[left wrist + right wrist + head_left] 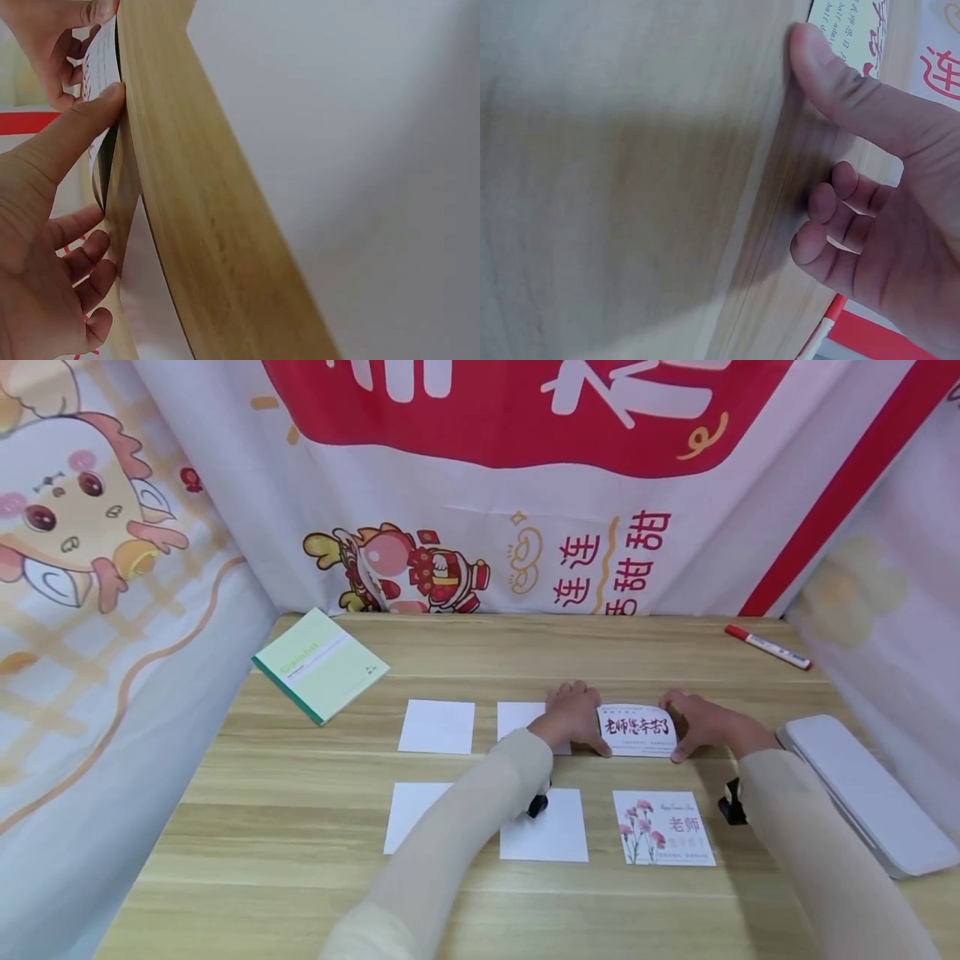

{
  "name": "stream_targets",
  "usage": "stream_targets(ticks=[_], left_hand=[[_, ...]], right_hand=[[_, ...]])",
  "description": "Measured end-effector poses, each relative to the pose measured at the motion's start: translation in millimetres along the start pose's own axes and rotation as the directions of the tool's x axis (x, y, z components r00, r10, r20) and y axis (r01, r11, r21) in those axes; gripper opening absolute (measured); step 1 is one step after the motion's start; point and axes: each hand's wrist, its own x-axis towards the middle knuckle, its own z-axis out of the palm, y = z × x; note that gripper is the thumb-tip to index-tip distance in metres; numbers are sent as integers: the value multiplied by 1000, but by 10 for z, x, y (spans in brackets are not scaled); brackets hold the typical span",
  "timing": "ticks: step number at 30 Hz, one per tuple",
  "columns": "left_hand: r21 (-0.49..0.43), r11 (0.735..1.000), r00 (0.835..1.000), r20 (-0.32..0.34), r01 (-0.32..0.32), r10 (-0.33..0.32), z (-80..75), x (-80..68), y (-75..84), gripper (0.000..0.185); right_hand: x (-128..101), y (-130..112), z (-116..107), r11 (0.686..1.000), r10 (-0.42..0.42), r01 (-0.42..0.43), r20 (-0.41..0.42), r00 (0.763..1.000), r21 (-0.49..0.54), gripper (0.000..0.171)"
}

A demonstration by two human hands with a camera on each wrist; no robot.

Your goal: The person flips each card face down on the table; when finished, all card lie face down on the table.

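A white greeting card (pixel 637 731) with dark red Chinese lettering lies between both hands at the back of the card rows, bowed upward in the middle. At its left edge the left hand (pixel 573 717) holds it, with the thumb (pixel 101 112) on the near corner and the index finger at the far one. The right hand (pixel 701 727) grips the right edge the same way; its thumb (pixel 817 60) presses the near corner, while the other fingers curl loosely. Below, nearer the body, lies a card with pink carnations (pixel 663 828). A blank white card (pixel 517 718) is partly covered by the left hand.
More blank cards lie to the left, one at the back (pixel 437 727) and two in front, partly under the left sleeve (pixel 465 827). A green notebook (pixel 322 664) sits back left, a red-capped marker (pixel 768 647) back right, and a white case (pixel 870 793) at the right edge.
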Motion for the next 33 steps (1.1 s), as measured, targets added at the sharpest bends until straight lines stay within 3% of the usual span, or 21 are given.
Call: stream_targets(ticks=[5,9,11,14,17,18,20,23,26,30,33], left_hand=[[-22,1000,1000,-21,-21,21,40,-26,76,58],[-153,987,997,-47,51,-59,72,-48,166,62],[-260,958,987,-71,121,-144,85,-47,189,67],[-445,875,961,-98,188,-257,109,-28,195,71],[-611,769,940,-113,190,-322,134,4,190,70],[-674,716,936,-104,182,-337,141,12,192,70],[-790,591,927,-83,163,-367,150,24,199,69],[-912,384,913,-29,142,-406,161,37,209,68],[-967,222,911,20,122,-412,156,40,225,66],[-994,59,927,60,88,-369,134,33,256,61],[-998,-29,943,69,64,-324,107,20,282,56]], right_hand=[[2,36,16,1000,-13,13,-14,1000,4,82],[16,66,29,1000,-16,16,-23,1000,6,80],[31,83,34,1000,-8,8,-28,1000,2,81],[36,79,41,1000,-1,1,-28,1000,2,82],[23,55,44,1000,5,-5,-26,1000,1,84],[15,42,45,1000,4,-4,-25,1000,-1,85],[-10,11,46,1000,-3,3,-25,1000,-11,88],[-63,-44,52,1000,-23,22,-18,1000,-14,93],[-128,-107,68,999,-41,41,-9,999,14,93],[-193,-181,98,994,-48,50,-23,999,98,88],[-214,-239,110,984,-52,60,-53,997,167,78]])
